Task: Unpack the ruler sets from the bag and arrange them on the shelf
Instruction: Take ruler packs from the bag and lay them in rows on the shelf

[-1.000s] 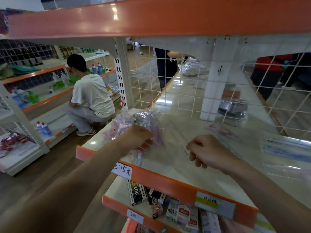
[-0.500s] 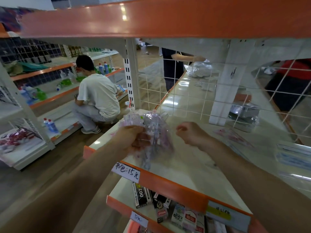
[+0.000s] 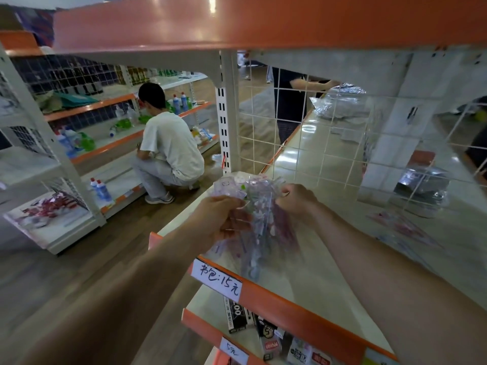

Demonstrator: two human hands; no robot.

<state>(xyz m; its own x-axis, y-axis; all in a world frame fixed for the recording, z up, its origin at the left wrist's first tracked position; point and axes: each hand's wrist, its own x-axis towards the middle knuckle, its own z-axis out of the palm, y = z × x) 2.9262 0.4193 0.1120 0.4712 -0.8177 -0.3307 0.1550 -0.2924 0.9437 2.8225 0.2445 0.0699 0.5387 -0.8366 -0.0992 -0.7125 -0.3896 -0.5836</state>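
Here, left hand grips bag; right hand pinches its top: part gently, steadying over shelf.

Indoor, fairly bright, even overhead light. Glare spot on the orange upper shelf at top centre; soft sheen on the glossy cream shelf mid-frame. Shadows weak. Strong wide-angle bend twd edges, uprights lean. Motion blur on the clear bag and right side; bottom corners soft.
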